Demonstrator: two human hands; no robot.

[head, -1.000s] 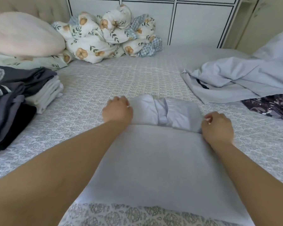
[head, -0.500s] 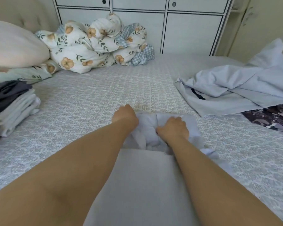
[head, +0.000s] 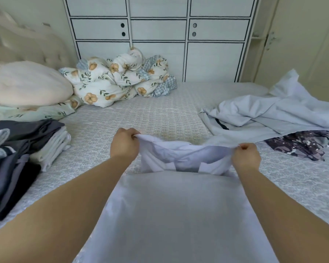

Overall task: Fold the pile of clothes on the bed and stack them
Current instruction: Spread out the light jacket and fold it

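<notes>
Head view: the left hand (head: 124, 144) and right hand (head: 245, 156) each pinch a far corner of the pale shirt (head: 179, 205), lifted off the bed (head: 160, 114). Uneven pulling would likely skew the fold.

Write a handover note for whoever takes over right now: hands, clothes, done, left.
Left hand: grips the far left corner of the pale lilac-grey garment.
Right hand: pinches its far right corner; that far edge is lifted off the patterned grey bedspread, the rest lies flat toward the person.
Done: stack of folded dark grey and white clothes at the left.
Left: finish this fold and stack it; then the crumpled light blue-grey clothes and the dark floral-print garment at the right.
</notes>
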